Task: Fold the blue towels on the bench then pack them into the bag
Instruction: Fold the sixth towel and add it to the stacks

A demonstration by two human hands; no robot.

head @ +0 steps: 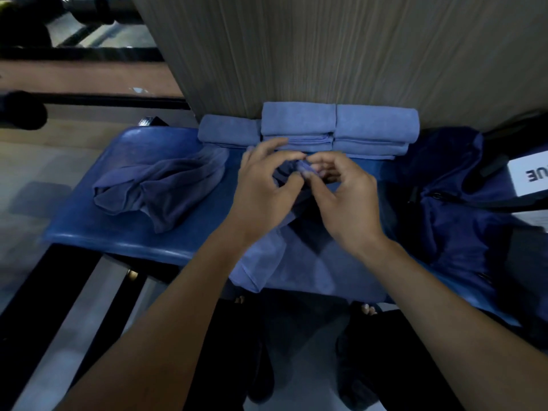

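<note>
1. Nearest, a loose blue towel (299, 271) is seen hanging over the front edge of the bench (124, 232), with part of it lying on the seat.
2. The top of that towel is held up by both hands. A bunched bit of cloth is pinched by the curled fingers and thumb of the left hand (264, 188). The same bunch is pinched by the right hand (344, 194), and the two hands are almost touching.
3. The towel looks soft, light and floppy, so it can be guessed that it will sag and slide if it is let go. It is best held by its corners or along a hem, not by the bunched middle.
4. To the left, a crumpled towel (157, 188) is left unfolded on the bench. Bare seat is seen around it, so some room for spreading cloth flat is there.
5. To the right, the dark bag (444, 203) is slumped on the bench, near the right hand. Its opening cannot be made out.
6. Farther back, folded towels (308, 126) are stacked in three piles against a wooden wall (326, 48). Little room is left behind the hands, so they could be bumped.
7. It is judged that folding is partly done and packing is not started.
</note>
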